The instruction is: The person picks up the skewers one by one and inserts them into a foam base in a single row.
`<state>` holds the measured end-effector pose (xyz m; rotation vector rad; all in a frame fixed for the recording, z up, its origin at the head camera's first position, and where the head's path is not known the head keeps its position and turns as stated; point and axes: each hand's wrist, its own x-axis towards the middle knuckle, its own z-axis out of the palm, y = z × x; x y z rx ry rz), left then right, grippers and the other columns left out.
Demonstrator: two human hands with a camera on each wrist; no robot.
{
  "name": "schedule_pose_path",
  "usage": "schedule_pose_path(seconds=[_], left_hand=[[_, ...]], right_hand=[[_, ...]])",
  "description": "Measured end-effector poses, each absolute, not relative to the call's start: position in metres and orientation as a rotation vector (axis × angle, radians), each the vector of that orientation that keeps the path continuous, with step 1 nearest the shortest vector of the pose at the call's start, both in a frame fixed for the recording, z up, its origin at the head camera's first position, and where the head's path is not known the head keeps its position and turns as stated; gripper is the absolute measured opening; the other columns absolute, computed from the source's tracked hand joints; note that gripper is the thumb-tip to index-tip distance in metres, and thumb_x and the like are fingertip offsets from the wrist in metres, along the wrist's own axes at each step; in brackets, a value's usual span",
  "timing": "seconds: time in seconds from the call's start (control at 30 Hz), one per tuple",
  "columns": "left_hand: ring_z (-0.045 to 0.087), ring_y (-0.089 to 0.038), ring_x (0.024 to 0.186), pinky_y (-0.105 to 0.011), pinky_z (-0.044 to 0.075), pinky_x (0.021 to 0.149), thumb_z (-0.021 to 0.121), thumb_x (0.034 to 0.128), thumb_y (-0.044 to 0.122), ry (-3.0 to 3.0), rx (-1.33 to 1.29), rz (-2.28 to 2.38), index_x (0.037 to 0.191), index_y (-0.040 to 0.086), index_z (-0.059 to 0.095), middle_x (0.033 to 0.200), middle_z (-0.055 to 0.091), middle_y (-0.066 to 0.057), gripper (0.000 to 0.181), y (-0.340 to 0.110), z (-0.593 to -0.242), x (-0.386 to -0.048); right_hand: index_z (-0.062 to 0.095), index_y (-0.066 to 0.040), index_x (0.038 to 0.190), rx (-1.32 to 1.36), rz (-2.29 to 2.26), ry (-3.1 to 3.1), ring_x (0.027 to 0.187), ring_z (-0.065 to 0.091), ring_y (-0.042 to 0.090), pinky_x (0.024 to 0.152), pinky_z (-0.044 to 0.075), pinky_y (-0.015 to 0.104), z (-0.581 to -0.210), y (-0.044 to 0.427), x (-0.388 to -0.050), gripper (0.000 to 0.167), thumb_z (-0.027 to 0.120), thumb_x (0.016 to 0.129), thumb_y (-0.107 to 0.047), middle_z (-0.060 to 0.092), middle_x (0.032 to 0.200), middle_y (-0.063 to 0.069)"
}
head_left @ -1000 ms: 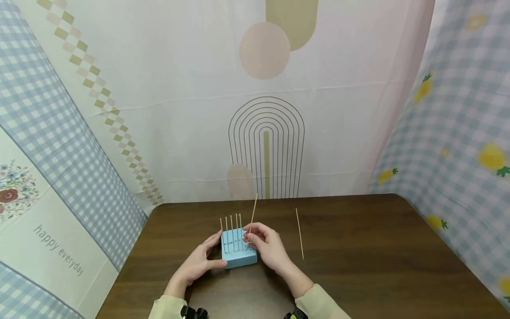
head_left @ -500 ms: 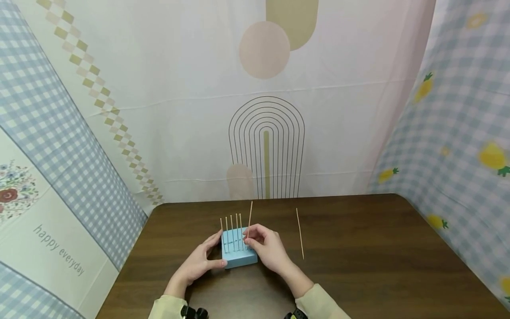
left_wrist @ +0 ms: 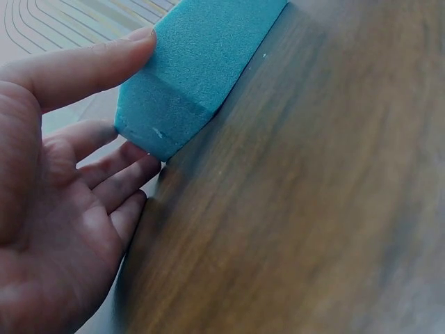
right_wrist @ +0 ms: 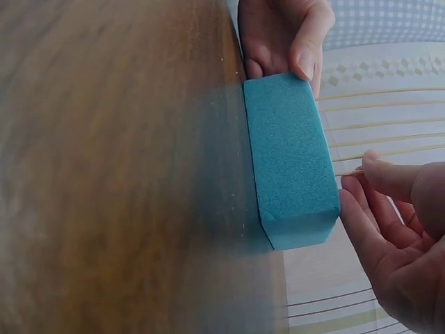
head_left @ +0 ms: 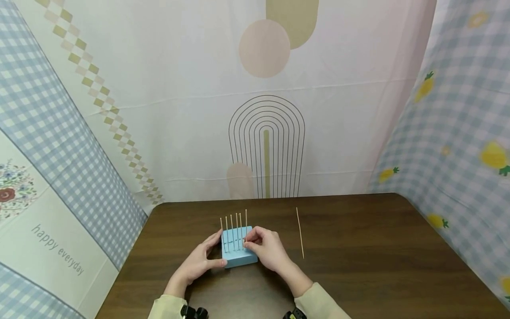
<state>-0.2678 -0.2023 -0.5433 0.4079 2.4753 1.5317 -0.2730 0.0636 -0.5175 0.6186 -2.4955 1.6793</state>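
Observation:
A light blue foam block [head_left: 241, 261] sits on the table, with several thin wooden sticks [head_left: 231, 228] standing upright in a row in its top. My left hand [head_left: 201, 260] holds the block's left end, thumb at the front corner and fingers at the back and side; the left wrist view shows the thumb [left_wrist: 104, 66] on the foam. My right hand [head_left: 268, 249] pinches another upright stick [head_left: 246, 218] low down, near the block's right end. In the right wrist view this pinched stick [right_wrist: 345, 172] reaches the block's top; its lower tip is hard to make out.
One loose stick [head_left: 300, 233] lies on the brown wooden table [head_left: 358, 257], right of my right hand. A white patterned cloth [head_left: 191, 133] hangs behind the table, with blue checked cloth [head_left: 450, 177] at the sides.
The stick in my right hand has come down and left and straightened from a tilt to upright at the row's right end. My left hand and the block have stayed put.

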Motion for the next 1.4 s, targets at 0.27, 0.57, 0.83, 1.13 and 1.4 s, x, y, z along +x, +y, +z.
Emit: schedule_pose_path(seconds=[0.27, 0.57, 0.83, 1.13, 1.4], left_hand=[[0.017, -0.041, 0.161, -0.064, 0.018, 0.125, 0.09, 0.0889, 0.026, 2.478, 0.404, 1.542, 0.17, 0.009, 0.029, 0.175, 0.025, -0.015, 0.103, -0.2029, -0.543, -0.2684], [0.018, -0.041, 0.161, -0.064, 0.018, 0.124, 0.09, 0.0889, 0.026, 2.482, 0.404, 1.541, 0.17, 0.009, 0.03, 0.175, 0.026, -0.015, 0.102, -0.2037, -0.5443, -0.2685], [0.018, -0.042, 0.161, -0.065, 0.018, 0.124, 0.09, 0.0891, 0.026, 2.474, 0.409, 1.545, 0.17, 0.009, 0.03, 0.175, 0.026, -0.016, 0.102, -0.2036, -0.5442, -0.2683], [0.018, -0.04, 0.161, -0.065, 0.018, 0.124, 0.089, 0.0896, 0.027, 2.489, 0.41, 1.531, 0.17, 0.01, 0.031, 0.175, 0.027, -0.014, 0.101, -0.2039, -0.5452, -0.2689], [0.017, -0.041, 0.161, -0.066, 0.017, 0.124, 0.09, 0.0889, 0.028, 2.497, 0.403, 1.526, 0.17, 0.01, 0.031, 0.175, 0.027, -0.015, 0.102, -0.2039, -0.545, -0.2679]], right_hand=[[0.071, -0.015, 0.09, 0.609, 1.642, -2.556, 0.08, 0.063, 0.009, 0.072, 0.054, 0.026, -0.5146, 0.0631, -0.2733, 0.014, 0.082, 0.095, -0.01, 0.071, 0.089, -0.008], [0.068, -0.016, 0.088, 0.595, 1.589, -2.598, 0.084, 0.064, 0.009, 0.077, 0.054, 0.028, -0.5149, 0.0607, -0.2723, 0.018, 0.082, 0.096, -0.009, 0.07, 0.089, -0.008], [0.071, -0.014, 0.095, 0.635, 1.645, -2.575, 0.085, 0.066, 0.01, 0.076, 0.056, 0.027, -0.5156, 0.0629, -0.2743, 0.013, 0.082, 0.095, -0.007, 0.07, 0.091, -0.007], [0.073, -0.014, 0.102, 0.631, 1.72, -2.548, 0.086, 0.069, 0.01, 0.077, 0.058, 0.026, -0.5151, 0.066, -0.2764, 0.011, 0.082, 0.097, -0.013, 0.071, 0.096, -0.006], [0.071, -0.015, 0.094, 0.633, 1.659, -2.529, 0.083, 0.066, 0.01, 0.075, 0.055, 0.026, -0.5158, 0.0637, -0.2747, 0.011, 0.081, 0.097, -0.013, 0.071, 0.092, -0.007]])
